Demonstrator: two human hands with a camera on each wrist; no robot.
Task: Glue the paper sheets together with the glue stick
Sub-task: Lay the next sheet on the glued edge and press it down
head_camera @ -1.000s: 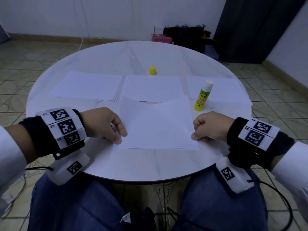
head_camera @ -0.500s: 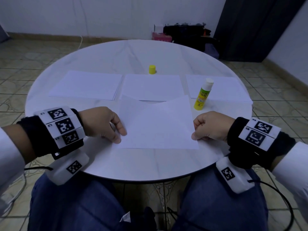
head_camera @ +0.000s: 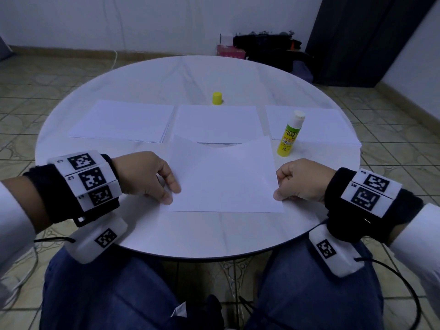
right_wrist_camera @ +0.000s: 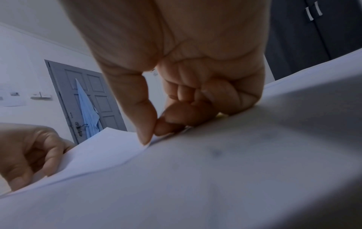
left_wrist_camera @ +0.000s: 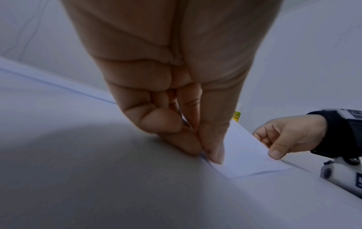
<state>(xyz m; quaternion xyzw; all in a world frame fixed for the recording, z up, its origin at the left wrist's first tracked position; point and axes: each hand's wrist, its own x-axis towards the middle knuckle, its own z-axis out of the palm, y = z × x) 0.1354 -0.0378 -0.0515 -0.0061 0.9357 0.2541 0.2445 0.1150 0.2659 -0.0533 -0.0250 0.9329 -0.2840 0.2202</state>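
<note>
Right now I have one paper sheet pinched at both side edges: my left hand grasps its left edge between thumb and curled fingers, and my right hand does the same on the right edge. In the wrist views each thumb tip presses on top of the sheet with a finger beneath it. The near edge lies on the round table, while the far corners lift slightly and overlap the middle stack of paper. Two more stacks lie to the left and right of that one.

The glue stick stands upright and uncapped just beside my sheet's far right corner, its base at the near edge of the right stack. Its yellow cap sits apart, beyond the middle stack.

What worries me most is that corner. If I swing or slide the sheet to the right, it could brush the glue stick and tip it, smearing the exposed glue across the table or clean paper. The sheet is thin, so pulling unevenly with either hand could crease it or lay it down skewed. I cannot tell whether any glue is on this sheet; if so, a misaligned landing would be hard to correct. The open stick may also dry out.
</note>
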